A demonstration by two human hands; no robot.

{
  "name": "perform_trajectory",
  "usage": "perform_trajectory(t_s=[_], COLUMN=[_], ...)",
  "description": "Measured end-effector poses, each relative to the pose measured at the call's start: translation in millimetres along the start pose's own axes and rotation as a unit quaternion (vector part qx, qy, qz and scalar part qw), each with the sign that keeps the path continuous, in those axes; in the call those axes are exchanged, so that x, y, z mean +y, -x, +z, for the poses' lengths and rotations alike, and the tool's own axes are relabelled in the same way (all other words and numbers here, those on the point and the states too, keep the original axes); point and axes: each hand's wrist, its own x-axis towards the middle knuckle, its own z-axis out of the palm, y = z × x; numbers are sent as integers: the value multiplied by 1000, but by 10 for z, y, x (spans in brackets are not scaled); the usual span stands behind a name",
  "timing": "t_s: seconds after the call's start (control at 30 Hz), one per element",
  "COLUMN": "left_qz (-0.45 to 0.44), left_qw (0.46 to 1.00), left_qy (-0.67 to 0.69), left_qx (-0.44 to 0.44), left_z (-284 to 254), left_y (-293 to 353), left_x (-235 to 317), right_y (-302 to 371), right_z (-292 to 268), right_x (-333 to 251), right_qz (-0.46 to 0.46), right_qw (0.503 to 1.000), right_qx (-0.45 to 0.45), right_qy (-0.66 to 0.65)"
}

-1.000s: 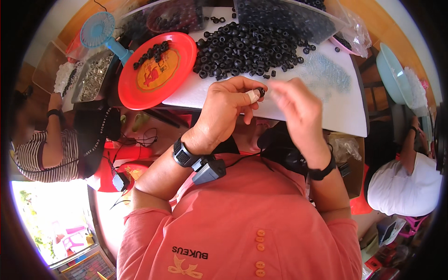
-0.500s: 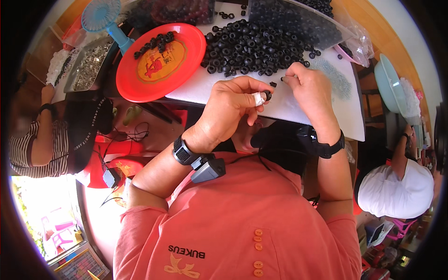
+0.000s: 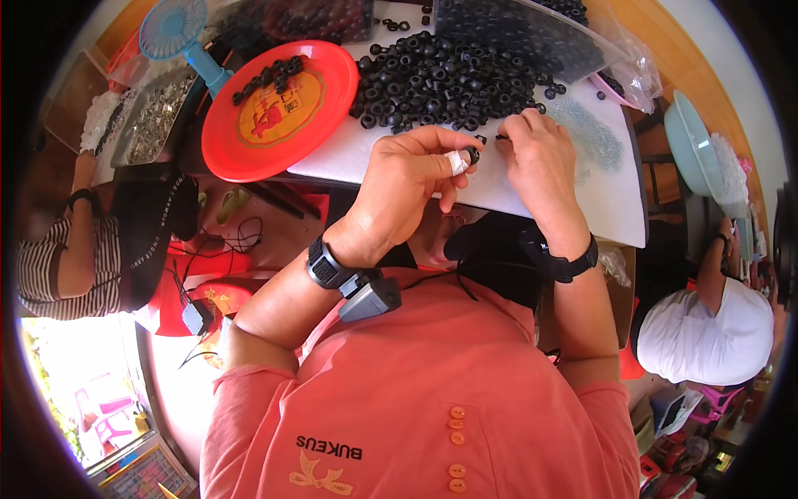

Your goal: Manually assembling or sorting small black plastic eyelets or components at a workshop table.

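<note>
Over the table's near edge, my left hand [image 3: 407,175] pinches a small black ring-shaped part [image 3: 474,155] between thumb and fingers; white tape wraps the thumb. Another small dark piece [image 3: 482,140] shows just beyond those fingertips; whether it is held cannot be made out. Close by on the right, my right hand [image 3: 539,158] has its fingers curled and pressed together, with a tiny dark bit [image 3: 501,137] at the tips, too small to name. Beyond both hands spreads a heap of black ring-shaped parts [image 3: 440,83] on the white table top [image 3: 332,166].
A red plate [image 3: 224,137] with several black parts lies left of the heap. Behind stand clear bins of parts [image 3: 524,33] and a blue fan [image 3: 173,29]. Small pale clear pieces [image 3: 594,137] are scattered at right. People sit on either side, near a metal tray [image 3: 154,121] and a blue basin [image 3: 692,141].
My right hand has shifted slightly left and its fingers have curled in more. My left hand keeps its pinch on the black part. The whole view has moved a little.
</note>
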Motion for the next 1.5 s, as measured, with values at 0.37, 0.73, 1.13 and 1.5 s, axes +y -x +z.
perform_trajectory(t_s=[0.37, 0.73, 1.13, 1.5], left_qz=[122, 60, 44, 37], left_qw=[988, 989, 989, 994], left_qy=[66, 109, 66, 101], left_qx=[70, 85, 123, 18], left_z=[224, 283, 249, 112], left_y=[-345, -244, -83, -68], left_x=[-37, -35, -141, -151], right_y=[162, 217, 368, 61], right_z=[-376, -322, -375, -312], right_x=[-558, -722, -750, -401], right_qz=[53, 170, 100, 125], right_qw=[897, 803, 889, 875], right_qx=[-9, 1, 23, 62], right_qy=[-439, -571, -446, -464])
